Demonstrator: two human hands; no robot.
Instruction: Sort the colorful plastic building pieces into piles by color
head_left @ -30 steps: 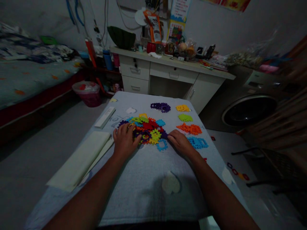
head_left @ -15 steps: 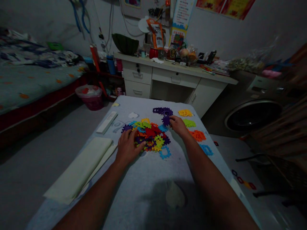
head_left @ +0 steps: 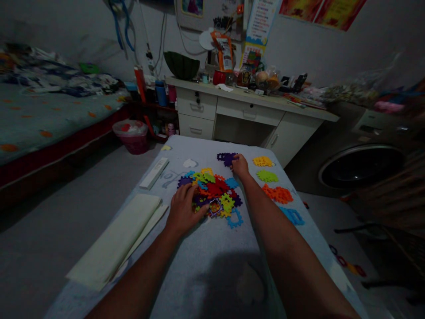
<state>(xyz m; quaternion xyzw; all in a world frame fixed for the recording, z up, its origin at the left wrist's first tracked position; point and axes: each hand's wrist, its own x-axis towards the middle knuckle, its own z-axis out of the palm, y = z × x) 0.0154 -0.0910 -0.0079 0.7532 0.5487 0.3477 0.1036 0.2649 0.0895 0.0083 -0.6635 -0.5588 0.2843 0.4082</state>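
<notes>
A mixed pile of colourful plastic gear-edged toy pieces (head_left: pixel 217 188) lies mid-table. My left hand (head_left: pixel 184 206) rests on its near left side with fingers spread, the thumb touching a tilted purple square frame (head_left: pixel 215 207). Beyond the pile, my right hand (head_left: pixel 241 167) has its fingers closed at the right end of a purple group (head_left: pixel 226 158). A purple piece is at its fingertips, partly hidden by them. Along the right side lie a yellow group (head_left: pixel 263 161), a green group (head_left: pixel 267 176), an orange group (head_left: pixel 277 194) and a blue group (head_left: pixel 292 215).
A long white box (head_left: pixel 154 173) and a folded pale cloth (head_left: pixel 119 239) lie on the table's left side. A cluttered white desk (head_left: pixel 249 106) stands beyond, with a washing machine (head_left: pixel 361 155) to the right. A pink bin (head_left: pixel 131 137) is on the floor near the bed (head_left: pixel 59 119).
My right hand has carried a purple piece away from me to the purple group. My left hand stays at the pile, where a purple frame now stands tilted by the thumb. The view has shifted slightly.
</notes>
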